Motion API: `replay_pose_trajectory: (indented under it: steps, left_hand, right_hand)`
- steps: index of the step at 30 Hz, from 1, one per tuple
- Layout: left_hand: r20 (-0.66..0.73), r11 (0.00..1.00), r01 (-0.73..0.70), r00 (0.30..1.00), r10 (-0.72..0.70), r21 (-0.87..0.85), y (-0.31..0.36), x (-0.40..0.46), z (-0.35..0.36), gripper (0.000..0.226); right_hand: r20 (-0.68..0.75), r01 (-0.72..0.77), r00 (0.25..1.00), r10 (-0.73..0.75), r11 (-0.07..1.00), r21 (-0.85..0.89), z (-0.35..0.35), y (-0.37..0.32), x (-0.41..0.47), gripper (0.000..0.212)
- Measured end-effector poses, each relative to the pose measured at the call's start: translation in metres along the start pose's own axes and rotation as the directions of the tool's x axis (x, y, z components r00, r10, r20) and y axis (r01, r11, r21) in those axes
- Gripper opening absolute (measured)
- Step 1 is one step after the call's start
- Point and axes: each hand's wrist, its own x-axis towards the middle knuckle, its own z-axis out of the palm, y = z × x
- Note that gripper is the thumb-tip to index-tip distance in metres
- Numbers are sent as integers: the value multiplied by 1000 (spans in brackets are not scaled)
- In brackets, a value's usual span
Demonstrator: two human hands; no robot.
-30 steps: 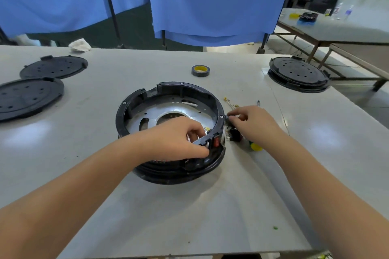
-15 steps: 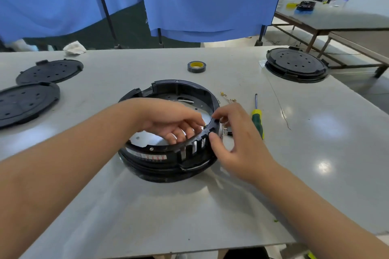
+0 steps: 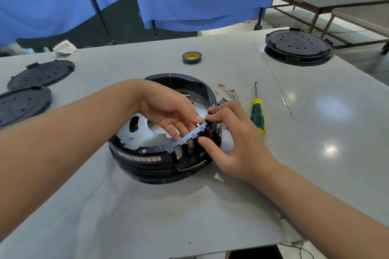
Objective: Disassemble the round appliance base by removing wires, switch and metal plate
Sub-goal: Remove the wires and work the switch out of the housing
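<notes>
Head view: round appliance base (image 3: 147, 160) mid-table. Left hand (image 3: 168, 109) reaches inside it, fingers extended against the wall. Right hand (image 3: 229, 132) pinches its right rim. Screwdriver (image 3: 258, 111) just right of the base.

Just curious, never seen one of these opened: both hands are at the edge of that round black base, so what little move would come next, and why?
Probably pushing the red switch out: the left hand reaches inside the base, the right hand pinches its rim there.
</notes>
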Motion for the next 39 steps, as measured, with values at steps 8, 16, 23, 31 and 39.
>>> replay_pose_trajectory:
  steps: [8,16,23,31,39]
  left_hand:
    - [-94,999,-2,996,-2,-33,-3,2,5,28]
    - [-53,997,-26,998,22,-78,-8,2,5,40]
    - [-60,997,-1,998,-3,-72,-7,0,7,43]
    - [-224,997,80,972,-77,7,1,-5,30,47]
    - [-781,952,149,612,124,268,-4,23,76,72]
  right_hand:
    - [-30,28,999,-28,1000,-9,4,2,0,36]
    - [-36,28,999,-28,999,-23,5,3,-1,34]
    - [-47,45,998,-48,998,-53,6,3,-2,33]
    - [-67,47,996,-52,996,-72,9,3,-1,27]
    - [-102,17,995,-22,999,-43,12,3,1,33]
